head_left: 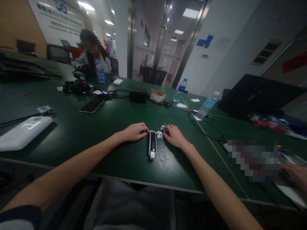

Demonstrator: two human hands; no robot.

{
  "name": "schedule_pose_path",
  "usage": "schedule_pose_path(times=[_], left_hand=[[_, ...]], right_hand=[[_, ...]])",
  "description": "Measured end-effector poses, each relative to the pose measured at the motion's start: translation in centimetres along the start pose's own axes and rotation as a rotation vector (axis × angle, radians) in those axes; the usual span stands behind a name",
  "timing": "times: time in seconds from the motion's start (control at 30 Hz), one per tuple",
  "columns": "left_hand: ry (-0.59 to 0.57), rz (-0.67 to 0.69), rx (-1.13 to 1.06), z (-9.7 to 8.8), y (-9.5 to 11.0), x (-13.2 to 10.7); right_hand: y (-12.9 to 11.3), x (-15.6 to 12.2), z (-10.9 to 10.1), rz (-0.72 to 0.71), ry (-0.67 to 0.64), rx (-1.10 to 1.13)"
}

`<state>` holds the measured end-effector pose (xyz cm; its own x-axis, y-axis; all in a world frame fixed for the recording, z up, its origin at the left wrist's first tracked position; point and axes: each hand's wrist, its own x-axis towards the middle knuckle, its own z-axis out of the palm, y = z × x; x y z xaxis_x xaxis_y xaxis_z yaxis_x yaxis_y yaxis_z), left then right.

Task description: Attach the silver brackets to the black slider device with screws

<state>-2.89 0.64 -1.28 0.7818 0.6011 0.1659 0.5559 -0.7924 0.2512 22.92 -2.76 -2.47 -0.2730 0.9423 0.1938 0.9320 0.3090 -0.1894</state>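
Observation:
A slim white-framed device with a dark face lies lengthwise on the green table, its pale metal-looking end pointing towards me. At its far left corner is my left hand, fingers drawn together; a small dark bit shows at the fingertips, too small to name. To the right, my right hand rests on the table with curled fingers, thumb and forefinger at a small white piece with dark holes. Another white piece with dark spots lies between the device and that hand. A few tiny bits lie just beyond.
A phone and a white power bank lie left. Beyond are a black box, a small open carton, cables and two water bottles. A person sits across; another person's hand is at right.

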Motion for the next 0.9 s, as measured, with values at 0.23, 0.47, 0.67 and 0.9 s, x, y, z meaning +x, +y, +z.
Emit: schedule_pose_path(times=[0.23, 0.47, 0.67, 0.9], left_hand=[[0.002, -0.007, 0.004, -0.14, 0.09, -0.06], [-0.008, -0.013, -0.023, -0.15, -0.01, -0.06], [0.008, -0.002, -0.026, -0.10, -0.09, -0.04], [0.009, 0.001, -0.027, -0.02, -0.12, -0.04]], right_hand=[[0.12, 0.05, 0.03, -0.016, -0.002, 0.005], [0.16, 0.07, 0.06, -0.019, 0.002, -0.002], [0.15, 0.08, -0.02, -0.013, -0.007, 0.005], [0.24, 0.06, 0.07, -0.019, 0.007, 0.002]])
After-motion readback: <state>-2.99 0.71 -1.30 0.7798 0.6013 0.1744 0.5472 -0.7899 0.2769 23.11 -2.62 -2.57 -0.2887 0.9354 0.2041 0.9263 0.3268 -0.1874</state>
